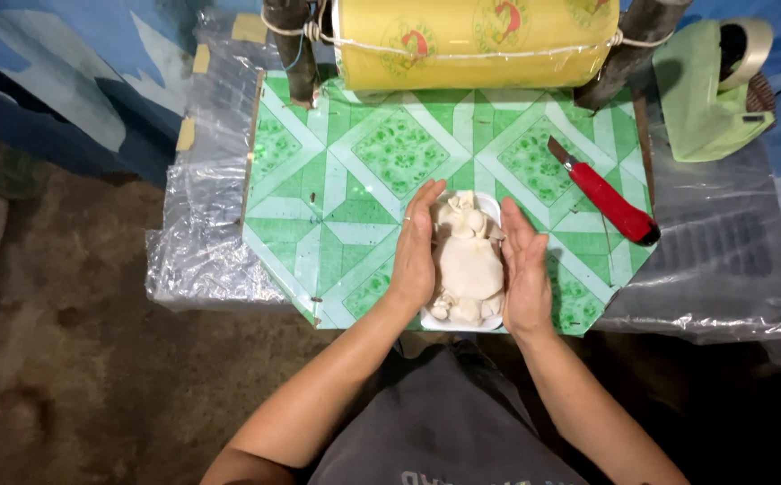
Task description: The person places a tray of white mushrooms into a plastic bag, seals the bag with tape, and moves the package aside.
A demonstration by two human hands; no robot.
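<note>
I saw white tray of mushrooms [468, 269] at table [337, 180] front edge | left hand [415, 251], right hand [523, 274] flat-open, cupping its sides | judged light, soft, bruisable: grip tray rim | red knife [608, 198] apart.

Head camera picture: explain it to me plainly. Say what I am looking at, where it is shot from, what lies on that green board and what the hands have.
This is one picture from a camera worn on a person's head, looking down at their own bare arms. No machine is involved. The left hand and right hand press flat against the two long sides of a small white tray heaped with pale mushrooms. The tray sits on a green patterned board laid over a plastic-covered table. A red utility knife lies to the right on the board. At the far edge a yellow roll of film hangs between two posts. A green tape dispenser stands at top right.
</note>
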